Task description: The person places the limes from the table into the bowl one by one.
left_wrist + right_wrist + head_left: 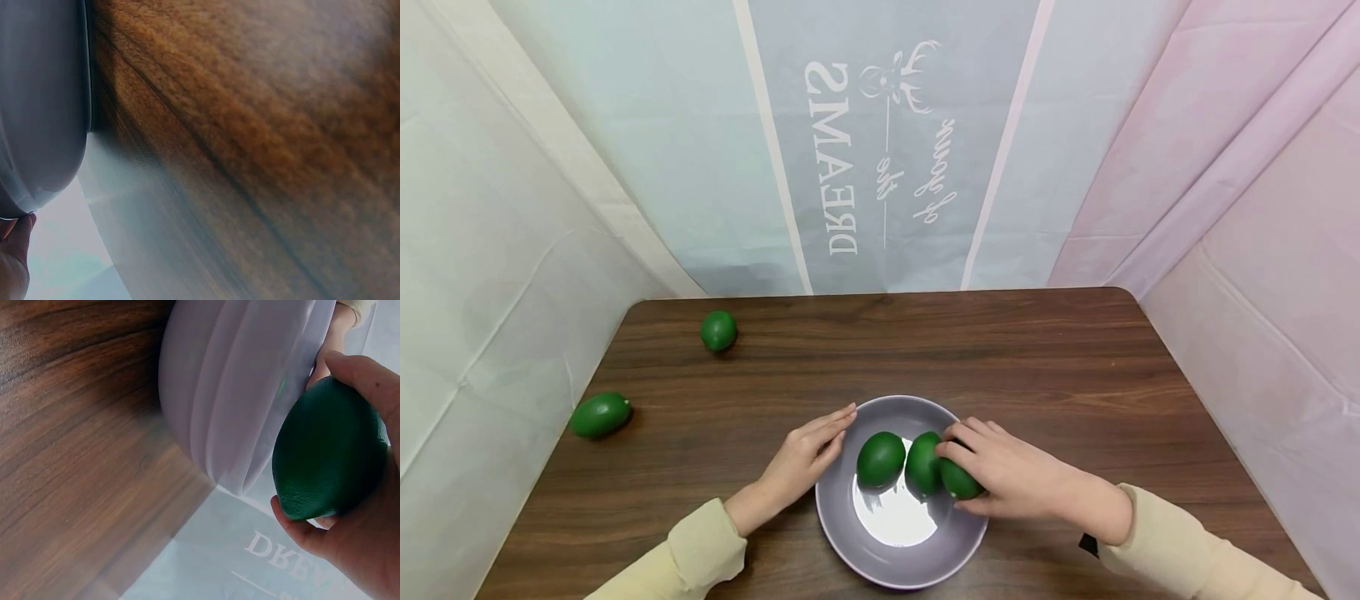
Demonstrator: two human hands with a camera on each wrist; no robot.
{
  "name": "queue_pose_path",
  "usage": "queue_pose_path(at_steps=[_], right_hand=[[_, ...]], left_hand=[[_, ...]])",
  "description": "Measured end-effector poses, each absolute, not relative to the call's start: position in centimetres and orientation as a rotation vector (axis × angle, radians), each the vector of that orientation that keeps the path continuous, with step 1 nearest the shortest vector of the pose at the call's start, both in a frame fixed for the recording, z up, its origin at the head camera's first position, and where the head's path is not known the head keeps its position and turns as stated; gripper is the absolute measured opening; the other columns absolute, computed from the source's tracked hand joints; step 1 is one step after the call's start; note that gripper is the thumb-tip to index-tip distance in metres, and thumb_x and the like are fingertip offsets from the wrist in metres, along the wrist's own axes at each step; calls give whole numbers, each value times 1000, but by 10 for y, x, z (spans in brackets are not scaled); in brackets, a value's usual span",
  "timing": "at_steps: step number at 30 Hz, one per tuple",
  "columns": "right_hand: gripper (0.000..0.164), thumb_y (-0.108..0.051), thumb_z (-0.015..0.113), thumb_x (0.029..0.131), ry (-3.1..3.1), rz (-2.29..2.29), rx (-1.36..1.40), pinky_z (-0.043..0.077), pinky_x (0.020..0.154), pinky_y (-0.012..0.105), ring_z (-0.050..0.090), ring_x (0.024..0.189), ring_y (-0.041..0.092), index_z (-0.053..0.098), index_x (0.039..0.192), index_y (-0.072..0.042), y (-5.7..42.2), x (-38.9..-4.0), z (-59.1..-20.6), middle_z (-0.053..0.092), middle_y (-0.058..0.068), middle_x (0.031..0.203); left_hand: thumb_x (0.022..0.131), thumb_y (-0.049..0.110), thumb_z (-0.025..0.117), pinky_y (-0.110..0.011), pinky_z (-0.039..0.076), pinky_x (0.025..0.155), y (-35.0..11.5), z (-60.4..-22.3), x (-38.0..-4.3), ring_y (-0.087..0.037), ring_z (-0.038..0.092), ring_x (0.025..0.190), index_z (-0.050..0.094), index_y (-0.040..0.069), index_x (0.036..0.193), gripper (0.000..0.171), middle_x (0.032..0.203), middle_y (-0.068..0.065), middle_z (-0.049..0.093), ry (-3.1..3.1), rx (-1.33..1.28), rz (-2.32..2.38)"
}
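Observation:
A greyish-purple bowl (887,573) stands near the front of the table, with two green limes (881,460) lying inside it. Over the bowl's right side, my right hand (1011,471) grips a third lime (331,450) between thumb and fingers. In the head view that lime overlaps one in the bowl; the right wrist view shows it above the rim. Along the bowl's left rim lies my left hand (805,458), its fingers extended and touching the rim. Only a bit of the left hand (14,259) appears in the left wrist view, by the bowl's edge.
Another lime (718,331) is at the table's back left, and one more lime (601,415) lies close to the left edge. The brown wooden table (1037,350) is bordered by hanging pale cloth (895,150) at the back and sides.

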State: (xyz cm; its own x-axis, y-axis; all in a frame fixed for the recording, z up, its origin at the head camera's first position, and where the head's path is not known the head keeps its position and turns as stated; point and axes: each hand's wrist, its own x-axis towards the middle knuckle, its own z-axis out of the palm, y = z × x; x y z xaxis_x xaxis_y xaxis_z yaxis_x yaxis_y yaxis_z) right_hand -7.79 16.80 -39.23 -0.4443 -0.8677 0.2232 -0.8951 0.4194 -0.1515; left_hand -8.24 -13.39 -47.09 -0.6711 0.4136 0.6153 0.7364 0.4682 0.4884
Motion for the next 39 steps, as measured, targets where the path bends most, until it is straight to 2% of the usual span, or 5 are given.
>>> queue_pose_path(at_steps=[6,14,25,35,39], right_hand=[[56,-34,78,64,-2559,369,1611,47,87,41,49,96,17,54,110,-12,166,-76,-393,49,0,107],[55,-34,77,65,-2591,384,1612,47,76,34,47,97,16,54,111,-13,163,-73,-395,48,-1,108],[58,-38,78,65,-2578,397,1649,48,77,33,47,97,15,54,112,-12,162,-71,-398,48,0,109],[60,-41,78,65,-2579,398,1673,47,85,40,47,98,16,53,112,-13,161,-69,-405,49,-1,109],[59,-41,78,65,-2551,407,1690,46,85,38,47,99,16,53,111,-13,161,-69,-408,49,0,108]], left_hand=[[81,-4,60,-19,43,93,-135,-469,-82,-22,57,109,62,-3,112,31,120,-13,59,-2358,-943,-1090],[82,-3,59,-16,41,93,-135,-470,-83,-23,57,108,62,-5,112,30,119,-15,59,-2340,-960,-1069],[80,-5,61,-20,43,92,-135,-469,-83,-23,57,109,62,-5,112,32,119,-15,59,-2349,-952,-1067],[80,-5,61,-17,42,93,-135,-470,-83,-24,58,108,62,-5,112,32,119,-15,59,-2339,-962,-1062],[80,-5,61,-19,43,92,-135,-468,-83,-23,57,109,62,-5,112,32,120,-15,59,-2352,-958,-1071]])
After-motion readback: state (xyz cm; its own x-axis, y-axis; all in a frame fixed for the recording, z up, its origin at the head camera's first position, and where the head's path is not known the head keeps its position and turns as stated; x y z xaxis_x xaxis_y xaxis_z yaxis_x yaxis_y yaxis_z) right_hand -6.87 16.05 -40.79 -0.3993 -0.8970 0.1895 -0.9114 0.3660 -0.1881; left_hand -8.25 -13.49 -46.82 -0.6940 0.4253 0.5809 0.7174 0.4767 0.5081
